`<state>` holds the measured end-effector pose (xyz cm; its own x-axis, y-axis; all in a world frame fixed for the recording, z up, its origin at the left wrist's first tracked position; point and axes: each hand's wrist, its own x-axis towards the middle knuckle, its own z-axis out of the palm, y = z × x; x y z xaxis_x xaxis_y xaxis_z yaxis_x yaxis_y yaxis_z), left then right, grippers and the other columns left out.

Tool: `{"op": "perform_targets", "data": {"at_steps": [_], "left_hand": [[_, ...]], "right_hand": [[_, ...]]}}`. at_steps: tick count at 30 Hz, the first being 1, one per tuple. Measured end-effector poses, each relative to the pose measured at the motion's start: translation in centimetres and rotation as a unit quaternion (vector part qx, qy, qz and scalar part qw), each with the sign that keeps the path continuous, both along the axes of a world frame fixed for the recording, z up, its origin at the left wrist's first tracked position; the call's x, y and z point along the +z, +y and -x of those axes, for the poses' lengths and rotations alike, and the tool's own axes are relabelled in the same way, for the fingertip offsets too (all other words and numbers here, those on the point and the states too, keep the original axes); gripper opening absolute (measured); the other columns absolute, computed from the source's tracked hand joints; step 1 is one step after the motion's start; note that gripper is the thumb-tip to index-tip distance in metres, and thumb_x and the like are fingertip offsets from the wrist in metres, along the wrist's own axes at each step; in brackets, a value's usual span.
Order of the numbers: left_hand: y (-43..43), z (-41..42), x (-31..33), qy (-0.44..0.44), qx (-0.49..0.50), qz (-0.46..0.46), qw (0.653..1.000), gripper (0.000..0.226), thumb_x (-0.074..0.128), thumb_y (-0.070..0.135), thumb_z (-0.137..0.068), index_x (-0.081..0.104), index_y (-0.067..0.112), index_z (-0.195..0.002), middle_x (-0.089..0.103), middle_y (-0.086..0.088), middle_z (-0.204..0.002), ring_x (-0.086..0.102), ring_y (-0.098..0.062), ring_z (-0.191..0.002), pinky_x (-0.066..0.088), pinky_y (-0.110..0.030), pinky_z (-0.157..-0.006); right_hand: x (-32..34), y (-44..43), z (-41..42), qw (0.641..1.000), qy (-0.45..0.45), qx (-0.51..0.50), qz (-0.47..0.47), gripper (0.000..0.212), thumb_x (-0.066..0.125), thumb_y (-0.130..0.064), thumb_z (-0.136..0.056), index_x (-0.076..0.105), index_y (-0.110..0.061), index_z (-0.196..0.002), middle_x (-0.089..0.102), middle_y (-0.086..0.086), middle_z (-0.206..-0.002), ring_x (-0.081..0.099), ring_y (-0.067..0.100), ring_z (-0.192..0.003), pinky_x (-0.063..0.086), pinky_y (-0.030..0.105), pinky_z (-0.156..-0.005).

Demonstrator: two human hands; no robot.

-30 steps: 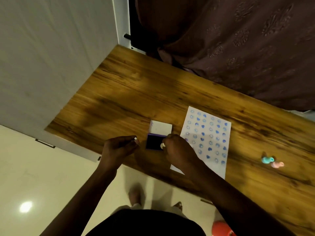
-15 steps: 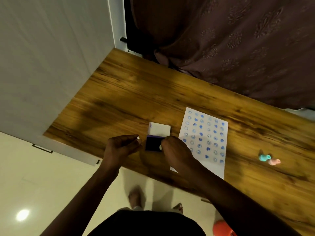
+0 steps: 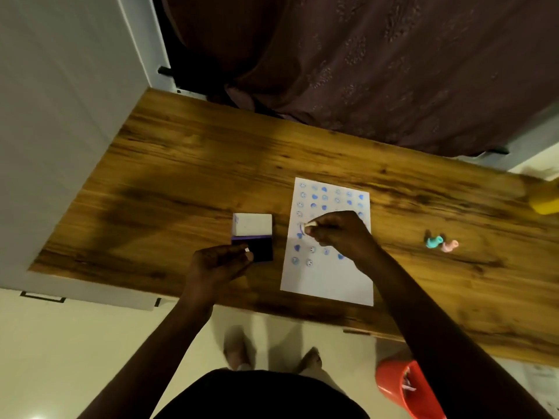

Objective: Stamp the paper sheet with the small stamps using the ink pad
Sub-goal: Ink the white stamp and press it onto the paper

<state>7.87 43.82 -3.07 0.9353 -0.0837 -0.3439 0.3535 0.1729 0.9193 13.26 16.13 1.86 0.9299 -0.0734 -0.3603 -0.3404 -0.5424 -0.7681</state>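
Note:
A white paper sheet (image 3: 328,279) with several rows of blue stamped marks lies on the wooden table (image 3: 187,176). My right hand (image 3: 337,232) is over the sheet's left side, pinching a small stamp (image 3: 303,228) whose tip is at the paper. The ink pad (image 3: 260,249), dark and open with its white lid (image 3: 252,224) folded back, sits just left of the sheet. My left hand (image 3: 219,263) rests against the pad's near left corner, fingers curled. A teal stamp (image 3: 434,241) and a pink stamp (image 3: 449,245) lie to the right.
A dark curtain (image 3: 378,65) hangs behind the table. A yellow object (image 3: 546,201) sits at the table's far right edge. A red bucket (image 3: 405,388) stands on the floor at the lower right. My feet are below the table's near edge.
My right hand has moved right with the small stamp, from the ink pad to the sheet's left columns. My left hand has stayed by the pad.

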Motion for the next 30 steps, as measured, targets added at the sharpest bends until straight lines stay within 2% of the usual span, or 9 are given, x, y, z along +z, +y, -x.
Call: {"op": "perform_targets", "data": {"at_steps": [4,7,9,12,15,19,21,26,30], "left_hand": [[-1.6,0.0,0.1,0.008,-0.013,0.005,1.0,0.028,0.084,0.02,-0.065,0.083,0.032,-0.09,0.082,0.006,-0.1,0.077,-0.028,-0.101,0.065,-0.04,-0.082],[-2.6,-0.1,0.4,0.013,-0.013,0.011,1.0,0.031,0.083,0.007,-0.074,0.08,0.03,-0.094,0.081,-0.001,-0.104,0.077,-0.03,-0.101,0.061,-0.047,-0.087],[-3.2,-0.3,0.5,0.012,-0.025,0.006,1.0,0.032,0.08,0.0,-0.081,0.079,0.026,-0.1,0.08,-0.005,-0.108,0.077,-0.03,-0.102,0.06,-0.05,-0.09],[-3.8,-0.6,0.6,0.01,-0.032,-0.002,0.999,0.032,0.081,0.0,-0.081,0.077,0.022,-0.104,0.079,-0.008,-0.109,0.076,-0.032,-0.104,0.061,-0.051,-0.09],[-3.9,-0.9,0.5,0.003,-0.033,-0.003,0.999,0.035,0.082,0.003,-0.079,0.079,0.032,-0.099,0.08,-0.003,-0.107,0.076,-0.029,-0.103,0.061,-0.049,-0.088],[-4.1,-1.3,0.3,0.005,-0.038,0.007,0.999,0.04,0.083,0.016,-0.07,0.078,0.047,-0.096,0.081,0.007,-0.104,0.077,-0.025,-0.102,0.062,-0.043,-0.085],[-4.2,-1.7,-0.2,0.007,-0.036,-0.001,0.999,0.04,0.083,0.012,-0.073,0.078,0.043,-0.098,0.081,0.005,-0.105,0.077,-0.024,-0.102,0.063,-0.042,-0.084],[-4.5,-2.3,-1.1,0.011,-0.037,-0.01,0.999,0.041,0.079,-0.001,-0.081,0.073,0.032,-0.106,0.079,-0.001,-0.108,0.076,-0.024,-0.104,0.064,-0.033,-0.079],[-5.1,-2.8,-1.1,0.016,-0.035,-0.005,0.999,0.04,0.079,-0.002,-0.082,0.07,0.016,-0.117,0.077,0.001,-0.111,0.076,-0.018,-0.105,0.064,-0.03,-0.075]], "right_hand": [[-0.8,-2.6,3.2,0.98,-0.046,0.041,0.188,0.023,0.08,-0.034,-0.086,0.077,-0.011,-0.084,0.077,-0.002,-0.085,0.07,0.009,-0.08,0.05,0.023,-0.069],[-2.0,-2.9,5.3,0.966,-0.055,0.079,0.241,0.021,0.072,-0.03,-0.091,0.073,-0.01,-0.083,0.075,0.004,-0.084,0.068,0.016,-0.08,0.041,0.022,-0.067],[-2.8,-2.7,6.1,0.961,-0.058,0.08,0.256,0.021,0.069,-0.028,-0.093,0.073,-0.009,-0.085,0.074,0.006,-0.085,0.068,0.021,-0.081,0.042,0.024,-0.069],[-3.6,-2.2,6.3,0.961,-0.055,0.072,0.263,0.02,0.067,-0.028,-0.093,0.075,-0.01,-0.094,0.075,0.006,-0.093,0.068,0.023,-0.088,0.049,0.028,-0.074],[-3.9,-1.7,6.1,0.957,-0.052,0.078,0.275,0.022,0.065,-0.032,-0.094,0.072,-0.013,-0.103,0.072,0.004,-0.101,0.066,0.021,-0.094,0.051,0.03,-0.079],[-4.2,-1.3,5.8,0.953,-0.036,0.092,0.286,0.025,0.063,-0.035,-0.096,0.07,-0.015,-0.109,0.071,0.002,-0.106,0.065,0.019,-0.099,0.045,0.023,-0.079],[-4.3,-1.2,5.8,0.948,-0.031,0.098,0.301,0.029,0.061,-0.037,-0.098,0.069,-0.014,-0.113,0.071,0.003,-0.11,0.065,0.019,-0.103,0.04,0.021,-0.08],[-4.5,-0.3,5.9,0.942,-0.027,0.091,0.321,0.032,0.058,-0.034,-0.098,0.066,-0.012,-0.12,0.069,0.005,-0.118,0.064,0.021,-0.11,0.047,0.028,-0.095],[-4.4,0.3,5.7,0.941,-0.013,0.073,0.329,0.028,0.064,-0.029,-0.094,0.067,-0.012,-0.115,0.072,0.005,-0.112,0.068,0.021,-0.103,0.051,0.028,-0.09]]}}
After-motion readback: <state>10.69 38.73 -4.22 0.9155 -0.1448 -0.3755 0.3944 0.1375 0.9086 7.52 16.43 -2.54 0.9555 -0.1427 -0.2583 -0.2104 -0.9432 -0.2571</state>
